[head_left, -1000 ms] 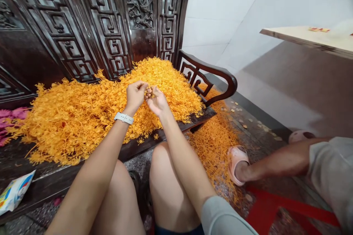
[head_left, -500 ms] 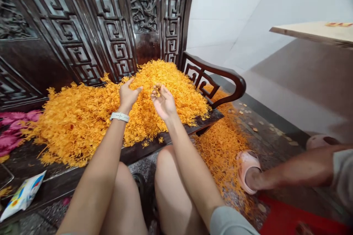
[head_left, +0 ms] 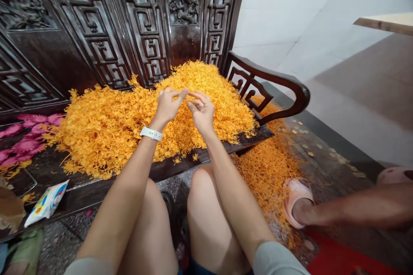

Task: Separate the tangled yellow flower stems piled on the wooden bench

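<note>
Orange flower pieces [head_left: 106,131], heaped loosely, below and behind fingers [head_left: 183,93]

Likely a home; carved wooden bench [head_left: 187,43]; pale tiled wall [head_left: 274,13].

Left hand [head_left: 169,105]: I saw it spread apart half a second ago; now brought back to the right hand [head_left: 203,111], fingertips close, contact unclear. Right hand: palm now less exposed; the small orange piece seen there earlier, hard to make out. Wearer's view: swung leftward. Green shoe [head_left: 29,249]: come into sight, lower left. Tabletop [head_left: 395,21]: reduced to one corner.
</note>
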Motion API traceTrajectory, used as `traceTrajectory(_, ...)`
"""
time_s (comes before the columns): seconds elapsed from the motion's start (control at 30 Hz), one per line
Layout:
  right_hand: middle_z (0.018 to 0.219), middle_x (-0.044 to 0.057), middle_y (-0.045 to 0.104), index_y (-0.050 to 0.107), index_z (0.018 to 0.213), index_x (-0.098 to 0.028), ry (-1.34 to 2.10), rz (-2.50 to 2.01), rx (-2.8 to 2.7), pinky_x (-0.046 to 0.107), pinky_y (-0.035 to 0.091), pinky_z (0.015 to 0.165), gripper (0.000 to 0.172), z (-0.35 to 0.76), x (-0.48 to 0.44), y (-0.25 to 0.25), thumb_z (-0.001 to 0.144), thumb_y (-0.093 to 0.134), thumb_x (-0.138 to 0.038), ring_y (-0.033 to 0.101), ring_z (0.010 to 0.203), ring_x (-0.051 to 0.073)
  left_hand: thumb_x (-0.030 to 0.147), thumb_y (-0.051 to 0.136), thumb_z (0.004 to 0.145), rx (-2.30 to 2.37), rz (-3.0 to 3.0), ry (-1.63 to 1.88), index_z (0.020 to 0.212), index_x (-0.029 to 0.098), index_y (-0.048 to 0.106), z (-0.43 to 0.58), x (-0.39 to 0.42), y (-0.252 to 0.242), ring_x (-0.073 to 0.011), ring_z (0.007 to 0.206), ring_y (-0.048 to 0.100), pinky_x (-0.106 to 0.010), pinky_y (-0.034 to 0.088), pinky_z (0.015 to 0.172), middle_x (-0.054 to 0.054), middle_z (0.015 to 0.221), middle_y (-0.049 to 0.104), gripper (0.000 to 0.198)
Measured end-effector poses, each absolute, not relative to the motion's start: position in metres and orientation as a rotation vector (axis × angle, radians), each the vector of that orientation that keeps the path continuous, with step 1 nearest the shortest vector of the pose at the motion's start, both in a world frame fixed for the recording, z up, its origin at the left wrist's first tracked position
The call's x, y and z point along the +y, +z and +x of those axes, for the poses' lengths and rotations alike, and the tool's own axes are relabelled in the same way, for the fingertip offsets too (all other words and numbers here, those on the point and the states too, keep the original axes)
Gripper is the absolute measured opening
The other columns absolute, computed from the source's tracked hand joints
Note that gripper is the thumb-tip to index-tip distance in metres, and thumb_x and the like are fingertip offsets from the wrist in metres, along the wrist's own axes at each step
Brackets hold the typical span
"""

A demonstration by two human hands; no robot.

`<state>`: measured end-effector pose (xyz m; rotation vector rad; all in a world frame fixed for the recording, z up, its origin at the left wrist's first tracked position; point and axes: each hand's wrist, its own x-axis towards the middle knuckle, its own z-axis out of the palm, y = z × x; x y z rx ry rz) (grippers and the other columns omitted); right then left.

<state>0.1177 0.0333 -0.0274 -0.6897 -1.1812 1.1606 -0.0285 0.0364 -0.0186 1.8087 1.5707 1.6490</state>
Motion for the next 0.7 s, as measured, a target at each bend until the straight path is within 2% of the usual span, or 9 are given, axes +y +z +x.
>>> traceTrajectory(0.1,0.140,0.003,0.053,0.073,0.104,-0.030,1.094,-0.730,-1.215,0.031,0.059,0.091,0.034,0.114,0.032,-0.027,0.077,0.082,-0.012,0.064,0.102,0.014,0.052,0.078,0.090,1.546,1.863,1.566,0.072,0.024,0.079,-0.031,0.027,-0.018,-0.0255,0.088,0.061,-0.050,0.048,0.106,-0.006,0.078,0.066,0.033)
traceTrajectory(0.17,0.134,0.003,0.054,0.067,0.111,-0.032,1.121,-0.723,-1.203,0.029,0.058,0.085,0.044,0.109,0.030,-0.023,0.074,0.085,-0.014,0.063,0.101,0.015,0.039,0.077,0.090,1.520,1.754,1.628,0.071,0.023,0.077,-0.034,0.026,-0.019,-0.0236,0.084,0.063,-0.046,0.052,0.099,-0.006,0.078,0.069,0.025)
traceTrajectory(0.23,0.127,0.002,0.056,0.064,0.114,-0.033,1.198,-0.697,-1.168,0.028,0.057,0.081,0.048,0.101,0.023,-0.016,0.075,0.085,-0.015,0.062,0.103,0.016,0.029,0.073,0.090,1.445,1.572,1.710,0.066,0.022,0.073,-0.037,0.031,-0.020,-0.0213,0.080,0.064,-0.040,0.054,0.088,-0.005,0.075,0.070,0.026)
traceTrajectory(0.4,0.107,0.003,0.057,0.068,0.096,-0.029,1.260,-0.584,-1.315,0.031,0.057,0.081,0.020,0.082,-0.019,0.016,0.084,0.078,-0.016,0.059,0.106,0.019,0.014,0.063,0.086,1.476,1.010,1.851,0.065,0.021,0.066,-0.067,0.043,-0.029,-0.0152,0.074,0.063,-0.032,0.054,0.076,-0.003,0.078,0.071,0.021)
traceTrajectory(0.47,0.104,0.004,0.059,0.071,0.096,-0.029,1.212,-0.516,-1.438,0.035,0.058,0.085,0.017,0.080,-0.031,0.025,0.085,0.079,-0.019,0.060,0.103,0.021,0.016,0.062,0.088,1.599,0.829,1.898,0.071,0.021,0.069,-0.089,0.041,-0.034,-0.0149,0.078,0.065,-0.031,0.055,0.078,-0.004,0.086,0.074,0.019)
traceTrajectory(0.53,0.107,0.004,0.063,0.073,0.108,-0.031,1.152,-0.508,-1.478,0.039,0.059,0.091,0.023,0.084,-0.027,0.024,0.087,0.080,-0.025,0.062,0.108,0.023,0.023,0.064,0.092,1.679,0.862,1.928,0.075,0.021,0.072,-0.109,0.037,-0.038,-0.0168,0.089,0.070,-0.033,0.057,0.087,-0.006,0.093,0.077,0.020)
traceTrajectory(0.6,0.119,0.006,0.066,0.072,0.118,-0.032,1.058,-0.593,-1.458,0.045,0.057,0.102,0.036,0.091,-0.007,0.011,0.085,0.085,-0.033,0.059,0.125,0.028,0.029,0.066,0.095,1.701,0.990,1.953,0.077,0.022,0.075,-0.119,0.032,-0.039,-0.0183,0.098,0.072,-0.035,0.057,0.093,-0.007,0.097,0.079,0.021)
traceTrajectory(0.67,0.135,0.009,0.066,0.071,0.120,-0.030,0.940,-0.727,-1.467,0.053,0.049,0.117,0.046,0.097,0.020,-0.010,0.080,0.089,-0.043,0.049,0.143,0.032,0.031,0.067,0.096,1.684,1.116,1.952,0.081,0.023,0.078,-0.120,0.030,-0.036,-0.0185,0.100,0.072,-0.036,0.056,0.095,-0.006,0.097,0.080,0.020)
traceTrajectory(0.7,0.139,0.010,0.066,0.071,0.120,-0.029,0.894,-0.788,-1.476,0.056,0.043,0.122,0.046,0.099,0.031,-0.020,0.082,0.087,-0.049,0.046,0.146,0.033,0.030,0.069,0.096,1.669,1.196,1.934,0.083,0.024,0.080,-0.117,0.030,-0.034,-0.0187,0.100,0.072,-0.037,0.056,0.097,-0.005,0.097,0.079,0.018)
